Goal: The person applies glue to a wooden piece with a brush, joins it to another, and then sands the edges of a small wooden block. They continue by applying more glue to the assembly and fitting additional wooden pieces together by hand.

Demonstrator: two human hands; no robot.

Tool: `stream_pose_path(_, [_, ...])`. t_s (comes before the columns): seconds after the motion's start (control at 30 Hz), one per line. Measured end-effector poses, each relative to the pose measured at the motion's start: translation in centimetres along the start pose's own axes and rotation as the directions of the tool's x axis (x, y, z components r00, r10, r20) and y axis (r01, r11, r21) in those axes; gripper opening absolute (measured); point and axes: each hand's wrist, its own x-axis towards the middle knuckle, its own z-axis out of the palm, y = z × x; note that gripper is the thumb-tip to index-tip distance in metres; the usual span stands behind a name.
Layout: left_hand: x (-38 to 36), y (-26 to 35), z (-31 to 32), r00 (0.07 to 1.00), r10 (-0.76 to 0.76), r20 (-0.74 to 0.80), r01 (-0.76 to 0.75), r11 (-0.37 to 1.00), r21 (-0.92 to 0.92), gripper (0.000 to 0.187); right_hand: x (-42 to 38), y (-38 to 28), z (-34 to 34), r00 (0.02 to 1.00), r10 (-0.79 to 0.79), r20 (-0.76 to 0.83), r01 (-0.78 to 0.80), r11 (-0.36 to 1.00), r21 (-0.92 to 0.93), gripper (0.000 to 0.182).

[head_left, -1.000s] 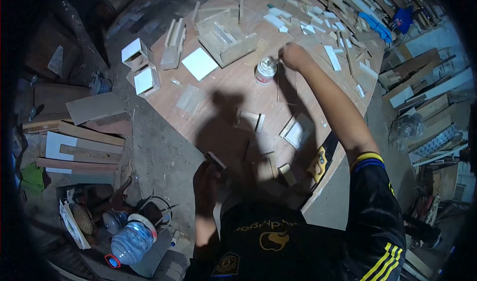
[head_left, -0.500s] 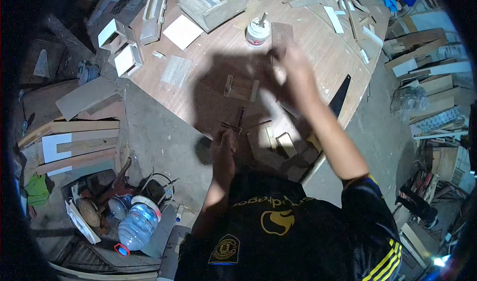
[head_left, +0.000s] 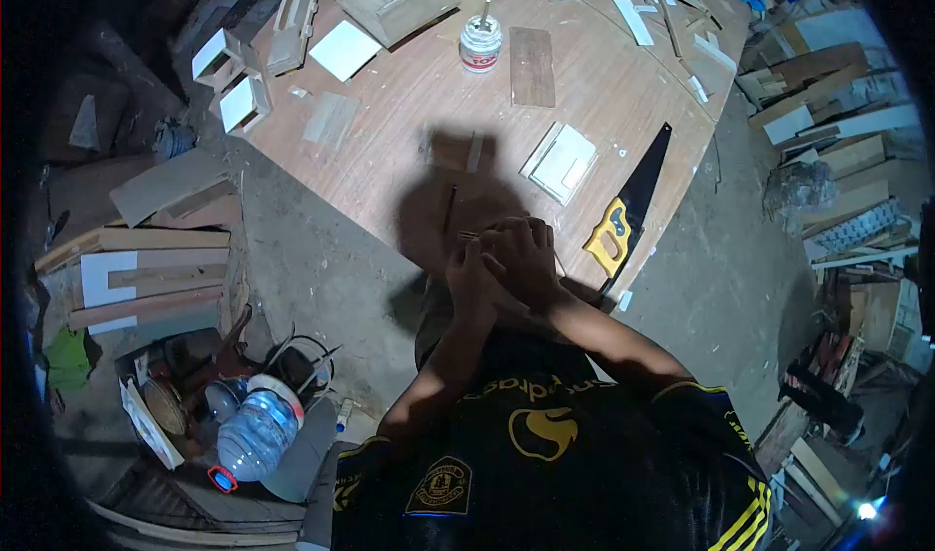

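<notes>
My left hand [head_left: 468, 276] is closed at the near edge of the wooden table [head_left: 409, 103]. Small thin pieces stick out by its fingertips, too dark to name. My right hand [head_left: 526, 257] lies against it with curled fingers, and whatever is between the two hands is hidden. Just beyond them a thin dark stick [head_left: 451, 206] shows in the shadow of my head. Farther right, a handsaw [head_left: 611, 239] with a yellow handle rests near the table edge. A small stack of white-faced boards [head_left: 562, 163] lies between the saw and the shadow.
A white glue tub [head_left: 480, 46] with a stick in it stands beside a flat brown board [head_left: 532, 67]. Wooden box parts [head_left: 399, 10] sit at the back left, with offcuts [head_left: 672, 15] at the back right. A water bottle [head_left: 258, 434] lies low on the left.
My right hand has come down from above the table to meet my left hand. The handsaw and the white-faced stack now show fully. The view has shifted slightly.
</notes>
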Motion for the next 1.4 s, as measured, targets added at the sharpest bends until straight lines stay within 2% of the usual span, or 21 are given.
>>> stream_pose_path(0.13, [0.4,-1.3,-0.5,0.999,-0.012,-0.052,0.018,0.993,0.114,0.02,-0.4,0.4,1.0,0.999,-0.009,-0.037,0.009,1.0,-0.003,0.033])
stream_pose_path(0.2, [0.2,-1.9,-0.8,0.985,0.148,0.089,-0.151,0.988,0.027,0.025,-0.7,0.6,1.1,0.999,0.002,-0.034,-0.004,0.999,-0.05,0.026])
stream_pose_path(0.3, [-0.4,-2.9,-1.9,0.993,0.09,-0.078,-0.079,0.987,0.144,0.028,-0.9,1.9,1.0,1.0,-0.017,-0.019,0.017,1.0,-0.001,0.02])
stream_pose_path(0.33, [-0.8,-3.1,-2.3,0.992,0.086,-0.089,-0.073,0.988,0.139,0.028,-0.7,2.3,0.9,0.998,0.022,-0.066,-0.011,0.989,0.149,0.016])
stream_pose_path(0.4, [-1.7,-3.0,-3.5,0.99,0.052,-0.134,-0.008,0.951,0.309,0.028,-1.2,3.5,1.8,0.995,0.08,-0.057,-0.072,0.989,0.13,0.016])
stream_pose_path(0.43, [-1.1,-3.8,-4.5,0.99,0.045,-0.136,-0.001,0.952,0.306,0.028,-1.6,4.4,2.5,0.988,0.14,-0.061,-0.133,0.986,0.105,0.016])
stream_pose_path(0.5, [0.5,-5.9,-7.1,0.939,0.325,-0.117,-0.228,0.838,0.495,0.026,-2.3,6.3,4.8,0.986,0.165,0.011,-0.164,0.972,0.167,0.016])
stream_pose_path(0.53, [0.6,-5.4,-7.4,0.94,0.318,-0.122,-0.221,0.842,0.492,0.026,-2.1,6.5,5.1,0.98,0.181,0.078,-0.194,0.953,0.232,0.016])
stream_pose_path(0.6, [1.1,-4.1,-7.9,0.851,0.523,-0.039,-0.332,0.595,0.732,0.023,-1.3,5.8,4.4,0.992,0.122,0.041,-0.128,0.968,0.215,0.014])
stream_pose_path(0.63, [1.5,-3.4,-8.0,0.852,0.522,-0.048,-0.324,0.597,0.734,0.023,-0.7,5.2,4.2,0.998,0.061,-0.007,-0.059,0.979,0.197,0.012])
stream_pose_path(0.67, [1.8,-2.8,-8.1,0.769,0.634,0.083,-0.39,0.363,0.846,0.022,-0.9,5.2,4.7,0.998,0.062,0.001,-0.061,0.977,0.203,0.012])
stream_pose_path(0.7, [2.1,-2.4,-8.1,0.675,0.698,0.238,-0.423,0.102,0.9,0.021,-1.2,5.4,5.3,0.999,0.04,-0.018,-0.038,0.995,0.088,0.012])
stream_pose_path(0.73, [2.4,-1.9,-7.9,0.678,0.696,0.235,-0.419,0.104,0.902,0.021,-1.4,5.7,5.9,0.999,0.014,-0.037,-0.016,0.999,-0.03,0.012])
stream_pose_path(0.8, [3.0,-1.4,-7.5,0.663,0.655,0.362,-0.496,0.023,0.868,0.02,-1.6,6.5,6.8,0.999,-0.027,-0.037,0.026,0.999,-0.027,0.014])
stream_pose_path(0.83, [3.5,-1.6,-7.5,0.665,0.653,0.362,-0.495,0.023,0.868,0.02,-1.8,6.8,7.1,0.997,-0.07,-0.042,0.069,0.997,-0.024,0.017])
stream_pose_path(0.9, [4.4,-2.5,-7.5,0.638,0.635,0.436,-0.509,-0.077,0.857,0.023,-2.1,6.8,7.0,0.998,-0.047,-0.033,0.046,0.998,-0.045,0.018])
stream_pose_path(1.03, [5.6,-3.8,-7.3,0.624,0.674,0.395,-0.482,-0.066,0.874,0.026,-2.1,6.0,6.4,0.999,0.039,0.015,-0.037,0.99,-0.134,0.019])
stream_pose_path(1.1, [6.4,-4.2,-8.0,0.7,0.642,0.313,-0.465,0.077,0.882,0.028,-2.5,5.9,6.1,0.997,0.069,0.043,-0.063,0.99,-0.123,0.021])
stream_pose_path(1.23, [7.5,-4.0,-9.4,0.672,0.683,0.286,-0.463,0.087,0.882,0.032,-2.8,6.1,7.2,0.973,0.186,0.138,-0.165,0.975,-0.151,0.027])
stream_pose_path(1.3, [7.4,-3.6,-9.8,0.71,0.644,0.285,-0.483,0.151,0.863,0.036,-3.0,6.5,7.6,0.977,0.161,0.139,-0.14,0.978,-0.152,0.028])
stream_pose_path(1.4, [7.8,-3.8,-10.6,0.715,0.649,0.26,-0.436,0.124,0.891,0.035,-3.5,7.1,7.6,0.984,0.122,0.132,-0.106,0.987,-0.122,0.027])
